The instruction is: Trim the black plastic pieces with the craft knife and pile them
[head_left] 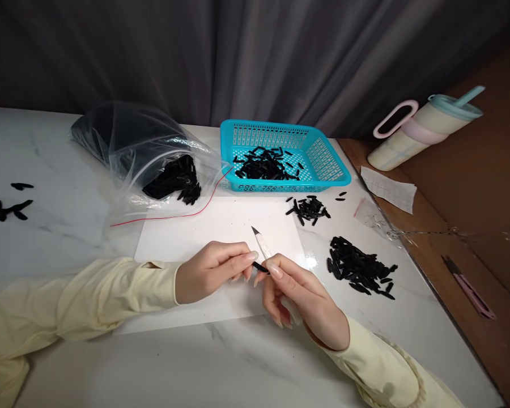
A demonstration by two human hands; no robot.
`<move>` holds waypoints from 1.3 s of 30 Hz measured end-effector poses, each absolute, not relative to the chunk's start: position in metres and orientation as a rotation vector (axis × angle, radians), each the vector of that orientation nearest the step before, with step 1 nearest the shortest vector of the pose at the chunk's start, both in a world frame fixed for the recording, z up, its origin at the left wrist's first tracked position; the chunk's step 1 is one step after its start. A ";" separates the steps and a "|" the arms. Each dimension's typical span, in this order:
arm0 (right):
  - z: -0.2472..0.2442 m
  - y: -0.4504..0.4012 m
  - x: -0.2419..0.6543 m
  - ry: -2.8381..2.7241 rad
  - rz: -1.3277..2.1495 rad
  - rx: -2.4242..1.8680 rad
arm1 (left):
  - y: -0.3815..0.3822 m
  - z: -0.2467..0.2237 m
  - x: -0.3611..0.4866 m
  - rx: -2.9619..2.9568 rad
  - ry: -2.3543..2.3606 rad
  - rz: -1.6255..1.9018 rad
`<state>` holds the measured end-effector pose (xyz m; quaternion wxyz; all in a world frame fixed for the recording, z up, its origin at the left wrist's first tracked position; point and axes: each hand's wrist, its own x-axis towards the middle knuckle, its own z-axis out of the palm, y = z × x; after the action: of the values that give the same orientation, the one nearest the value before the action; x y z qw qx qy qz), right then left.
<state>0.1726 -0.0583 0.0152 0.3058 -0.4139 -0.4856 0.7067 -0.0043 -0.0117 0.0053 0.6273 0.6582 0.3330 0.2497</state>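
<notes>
Between my two hands is a small, slim black piece [260,267], pinched at both ends by fingertips. My left hand [216,271] closes thumb and fingers on its left end. On the other end my right hand [295,289] has thumb and index finger pressed together, its lower fingers curled. A pointed tool [261,241] with a dark tip and pale body shows just behind my right fingers; whether that hand also grips it I cannot tell. Beneath both hands lies a white sheet [170,241]. Similar black pieces form a larger pile [359,266] to the right and a smaller pile [309,209] behind it.
At the back stands a blue perforated basket [340,170] with black pieces inside. Left of it, a clear zip bag [131,164] with a red strip holds more. Several loose pieces [8,211] lie far left. A tumbler [425,130], paper slip [389,190] and pink-handled tool [471,292] are right.
</notes>
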 end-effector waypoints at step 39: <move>0.011 -0.060 0.173 -1.334 1.794 -1.066 | -0.010 0.000 -0.014 1.357 0.582 0.418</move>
<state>0.1729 -0.0598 0.0111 0.3263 -0.4067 -0.5090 0.6848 -0.0137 -0.0098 -0.0004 0.7199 0.6137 0.2634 0.1891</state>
